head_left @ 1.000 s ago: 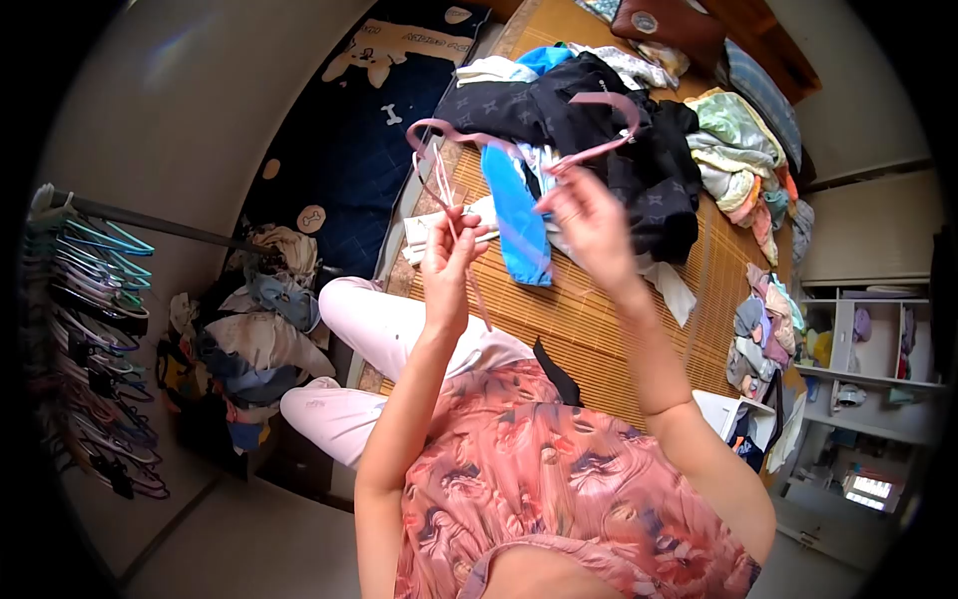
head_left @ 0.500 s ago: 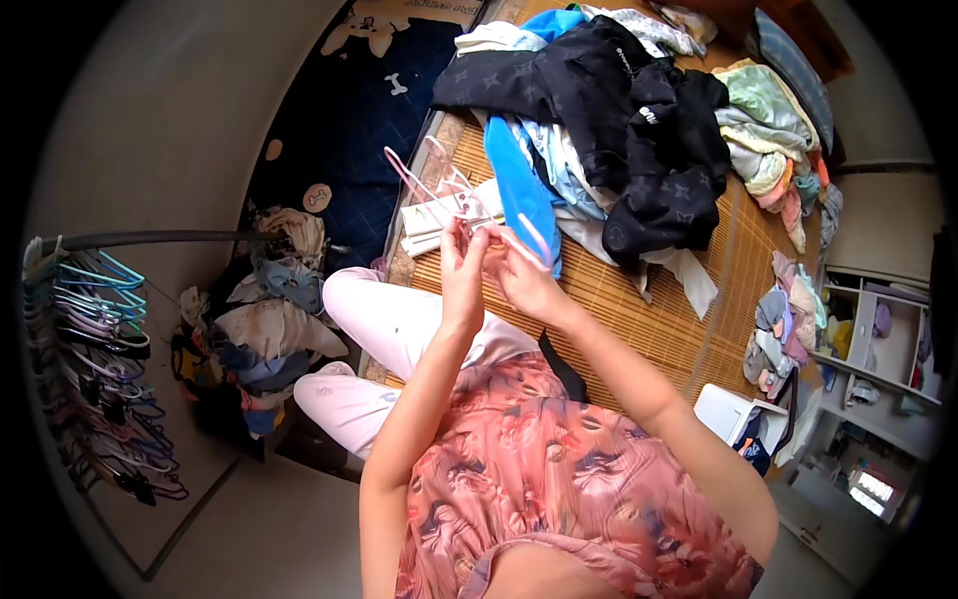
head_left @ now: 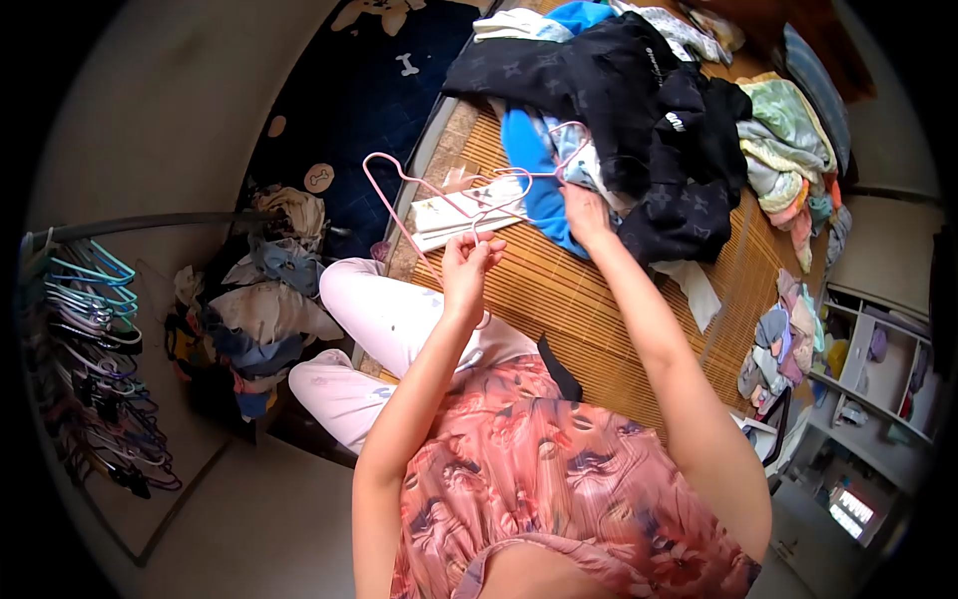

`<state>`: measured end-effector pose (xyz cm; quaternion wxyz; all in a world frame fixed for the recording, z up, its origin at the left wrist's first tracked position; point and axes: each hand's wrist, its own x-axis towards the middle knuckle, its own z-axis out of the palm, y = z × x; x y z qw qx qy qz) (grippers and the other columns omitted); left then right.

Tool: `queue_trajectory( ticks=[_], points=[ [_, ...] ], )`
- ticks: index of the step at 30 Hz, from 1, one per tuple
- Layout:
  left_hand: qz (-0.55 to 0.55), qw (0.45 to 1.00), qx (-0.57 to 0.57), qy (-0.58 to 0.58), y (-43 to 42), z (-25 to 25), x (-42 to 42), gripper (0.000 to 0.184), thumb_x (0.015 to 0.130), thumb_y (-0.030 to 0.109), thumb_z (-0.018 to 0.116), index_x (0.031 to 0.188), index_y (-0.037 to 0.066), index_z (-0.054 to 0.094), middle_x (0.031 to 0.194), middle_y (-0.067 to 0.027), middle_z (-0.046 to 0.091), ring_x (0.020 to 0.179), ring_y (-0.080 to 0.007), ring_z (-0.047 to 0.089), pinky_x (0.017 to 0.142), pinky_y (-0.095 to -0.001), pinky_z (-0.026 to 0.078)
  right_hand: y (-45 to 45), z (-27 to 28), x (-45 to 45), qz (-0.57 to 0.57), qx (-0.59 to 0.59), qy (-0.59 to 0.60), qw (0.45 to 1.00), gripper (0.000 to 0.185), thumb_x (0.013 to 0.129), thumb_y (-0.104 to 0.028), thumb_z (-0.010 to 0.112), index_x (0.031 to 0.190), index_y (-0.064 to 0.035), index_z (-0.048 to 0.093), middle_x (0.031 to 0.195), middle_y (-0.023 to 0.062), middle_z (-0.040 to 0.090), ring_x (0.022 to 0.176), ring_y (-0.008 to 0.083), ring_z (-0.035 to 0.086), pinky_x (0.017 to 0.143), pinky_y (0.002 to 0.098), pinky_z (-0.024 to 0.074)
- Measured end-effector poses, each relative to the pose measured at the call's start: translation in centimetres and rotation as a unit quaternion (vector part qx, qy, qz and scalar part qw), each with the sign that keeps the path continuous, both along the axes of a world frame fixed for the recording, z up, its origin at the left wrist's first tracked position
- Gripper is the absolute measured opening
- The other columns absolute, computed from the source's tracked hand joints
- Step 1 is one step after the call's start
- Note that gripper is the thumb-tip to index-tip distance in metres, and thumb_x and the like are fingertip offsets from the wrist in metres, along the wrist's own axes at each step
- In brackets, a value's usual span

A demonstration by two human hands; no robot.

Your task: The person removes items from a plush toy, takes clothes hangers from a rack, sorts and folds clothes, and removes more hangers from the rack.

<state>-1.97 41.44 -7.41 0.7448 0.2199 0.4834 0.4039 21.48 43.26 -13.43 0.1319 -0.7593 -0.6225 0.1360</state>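
Note:
In the head view, my left hand (head_left: 469,262) pinches a pink wire hanger (head_left: 379,156) near the base of its hook, and the hanger's frame spreads to the left. My right hand (head_left: 587,215) is apart from it, farther forward and right, with fingers closed on a second pink hanger (head_left: 587,137). That hanger lies over a blue garment (head_left: 526,145) at the edge of the clothes pile. White flat packets (head_left: 464,215) rest on the bamboo mat beyond my left hand.
A black patterned garment (head_left: 609,90) covers much of the pile on the mat (head_left: 559,314). Green and yellow cloth (head_left: 788,130) lies to its right. Many hangers crowd a rail (head_left: 150,222) at left, beside heaped clothes (head_left: 264,304). Shelves (head_left: 878,349) stand at far right.
My hands were close together around pink hangers and have moved apart. The right went forward and right with one hanger; the left keeps the other, now more spread out in view.

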Motion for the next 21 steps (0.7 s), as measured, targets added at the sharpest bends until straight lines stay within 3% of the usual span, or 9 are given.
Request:
queue_trajectory(
  ticks=[3,5,7,9,10,13,16,17,21],
  points=[
    [-0.001,1.0,-0.009,0.013,0.6,0.5,-0.8,0.013,0.088,0.004,0.049,0.099,-0.003,0.046,0.095,-0.0124,0.057,0.086,-0.0164,0.06,0.074,-0.0234,0.048,2.3,-0.1,3.5,-0.009,-0.086,-0.024,0.996,0.02,0.086,-0.02,0.047,0.1,-0.0077,0.056,0.094,0.022,0.06,0.089,0.0374,0.058,0.075,0.0465,0.0437],
    [0.009,1.0,0.009,-0.001,0.6,0.1,-0.7,0.012,0.088,0.003,0.047,0.098,-0.002,0.045,0.096,-0.012,0.057,0.086,-0.0167,0.06,0.075,-0.0237,0.049,4.0,0.4,5.7,-0.008,-0.068,-0.069,0.995,0.026,0.088,-0.027,0.047,0.096,-0.0036,0.056,0.087,0.0244,0.06,0.082,0.0402,0.058,0.072,0.0483,0.0437],
    [0.011,1.0,-0.001,-0.005,0.7,0.5,-0.3,0.01,0.088,0.002,0.045,0.097,-0.003,0.045,0.097,-0.0114,0.055,0.087,-0.0171,0.06,0.074,-0.0235,0.049,5.8,1.5,6.9,-0.019,-0.08,-0.106,0.991,0.024,0.088,-0.022,0.047,0.1,-0.0037,0.057,0.084,0.0233,0.061,0.077,0.0363,0.06,0.069,0.0443,0.046],
    [0.015,1.0,-0.002,-0.023,0.5,0.4,0.5,0.014,0.087,0.004,0.051,0.099,-0.001,0.046,0.097,-0.0104,0.057,0.089,-0.0171,0.06,0.075,-0.0239,0.048,5.8,4.0,5.9,-0.036,-0.007,-0.012,0.999,0.023,0.087,-0.014,0.047,0.105,-0.0044,0.057,0.085,0.02,0.062,0.067,0.0292,0.061,0.064,0.0383,0.0477],
    [0.014,0.999,-0.002,-0.03,0.4,0.3,1.0,0.016,0.087,0.006,0.052,0.1,0.0,0.046,0.097,-0.01,0.057,0.09,-0.0172,0.06,0.076,-0.0241,0.048,5.1,5.8,4.0,-0.039,0.029,0.111,0.993,0.026,0.086,-0.008,0.046,0.11,-0.0056,0.056,0.087,0.0155,0.063,0.06,0.0212,0.06,0.06,0.0329,0.0481],
    [-0.001,0.999,0.041,0.014,-0.3,-0.4,2.4,0.021,0.085,0.011,0.058,0.104,0.002,0.053,0.091,-0.0048,0.058,0.079,-0.0108,0.056,0.071,-0.0217,0.046,0.9,10.2,-1.7,-0.003,-0.064,0.351,0.934,0.022,0.088,-0.008,0.043,0.103,-0.0055,0.059,0.093,0.002,0.064,0.068,0.0119,0.062,0.061,0.0242,0.0486],
    [-0.042,0.994,0.084,0.052,-1.1,2.8,3.2,0.024,0.085,0.012,0.058,0.107,0.003,0.054,0.085,-0.0007,0.056,0.073,-0.0083,0.053,0.06,-0.0187,0.043,-3.7,11.0,-5.6,0.007,-0.093,0.47,0.878,0.026,0.092,-0.013,0.043,0.112,-0.0032,0.056,0.096,0.0041,0.063,0.081,0.0124,0.062,0.072,0.0256,0.05],
    [-0.066,0.991,0.099,0.062,-1.5,3.1,3.3,0.027,0.086,0.011,0.057,0.11,0.001,0.053,0.089,-0.003,0.055,0.075,-0.0098,0.056,0.058,-0.0198,0.046,-4.6,11.6,-6.4,0.007,-0.082,0.497,0.864,0.029,0.093,-0.018,0.044,0.116,-0.0026,0.053,0.095,0.0046,0.063,0.082,0.0119,0.061,0.07,0.0242,0.0502],
    [-0.096,0.959,0.22,0.15,-3.3,2.9,3.5,0.036,0.083,0.004,0.056,0.118,-0.003,0.048,0.102,-0.009,0.051,0.083,-0.0146,0.06,0.069,-0.0237,0.051,-6.6,12.0,-5.6,-0.001,-0.113,0.645,0.755,0.039,0.093,-0.022,0.047,0.126,-0.002,0.043,0.11,0.0063,0.057,0.085,0.01,0.059,0.064,0.0206,0.0506]
  ],
)
